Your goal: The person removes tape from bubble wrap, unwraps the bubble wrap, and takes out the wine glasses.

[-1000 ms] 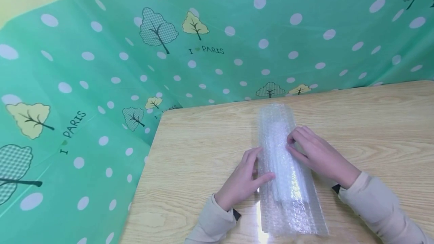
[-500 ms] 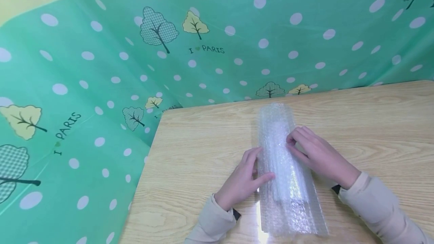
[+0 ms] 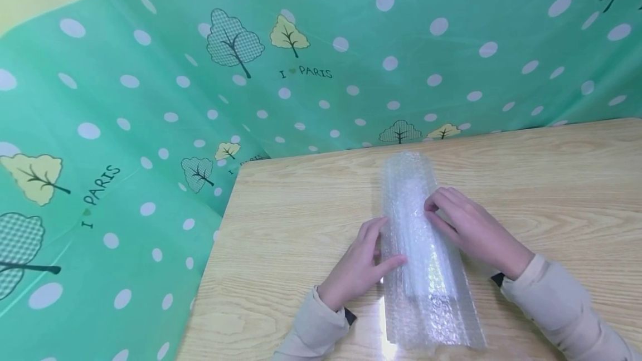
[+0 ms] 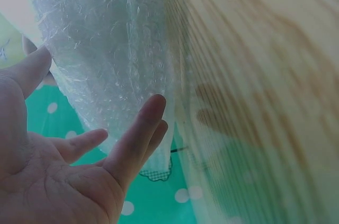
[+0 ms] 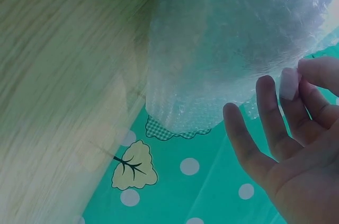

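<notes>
A long bundle of clear bubble wrap (image 3: pixel 416 316) lies lengthwise on the table, with a narrower, whiter layered part along its middle. On its left side rests the left hand (image 3: pixel 353 269), thumb on top and fingers spread along the edge; the left wrist view has this hand (image 4: pixel 79 176) with loosely extended fingers beside the wrap (image 4: pixel 106 38). The right hand (image 3: pixel 471 227) pinches the wrap's upper right part between thumb and forefinger. In the right wrist view that hand's (image 5: pixel 296 139) other fingers stand apart near the wrap (image 5: pixel 212 49); a small pale patch shows on one fingertip.
The wooden table (image 3: pixel 281 210) runs under the wrap. Behind it and to the left hangs a green cloth (image 3: pixel 165 88) with white dots and printed trees. Bright glare lies on the table by the wrap's lower left edge.
</notes>
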`<state>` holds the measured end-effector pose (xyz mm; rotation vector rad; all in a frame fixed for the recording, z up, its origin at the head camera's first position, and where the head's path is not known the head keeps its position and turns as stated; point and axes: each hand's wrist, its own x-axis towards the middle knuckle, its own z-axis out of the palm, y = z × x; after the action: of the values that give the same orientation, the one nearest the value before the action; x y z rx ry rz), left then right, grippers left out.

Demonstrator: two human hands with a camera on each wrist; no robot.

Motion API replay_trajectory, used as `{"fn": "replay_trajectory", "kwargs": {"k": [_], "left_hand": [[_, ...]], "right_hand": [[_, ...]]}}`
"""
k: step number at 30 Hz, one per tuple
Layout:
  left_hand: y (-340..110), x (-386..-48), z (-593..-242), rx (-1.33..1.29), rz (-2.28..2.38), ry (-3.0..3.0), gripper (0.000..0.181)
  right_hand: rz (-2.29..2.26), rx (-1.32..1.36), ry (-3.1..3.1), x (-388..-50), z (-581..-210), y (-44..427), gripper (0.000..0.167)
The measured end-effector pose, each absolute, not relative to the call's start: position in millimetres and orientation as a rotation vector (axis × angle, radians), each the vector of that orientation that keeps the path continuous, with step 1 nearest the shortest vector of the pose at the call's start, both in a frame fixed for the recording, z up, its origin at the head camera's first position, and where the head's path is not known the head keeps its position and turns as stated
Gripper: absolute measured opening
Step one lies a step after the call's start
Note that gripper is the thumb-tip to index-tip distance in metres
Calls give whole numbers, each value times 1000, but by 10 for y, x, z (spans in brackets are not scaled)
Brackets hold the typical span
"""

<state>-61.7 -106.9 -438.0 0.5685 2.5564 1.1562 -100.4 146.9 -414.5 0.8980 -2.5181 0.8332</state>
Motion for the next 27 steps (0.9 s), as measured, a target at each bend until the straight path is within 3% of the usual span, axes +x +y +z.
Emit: {"fn": "replay_trajectory", "kwargs": {"k": [27], "left_hand": [[-1063, -610, -4347, 563, 1131, 2563, 84]], "right_hand": [[857, 843, -2487, -989, -4112, 1447, 21]]}}
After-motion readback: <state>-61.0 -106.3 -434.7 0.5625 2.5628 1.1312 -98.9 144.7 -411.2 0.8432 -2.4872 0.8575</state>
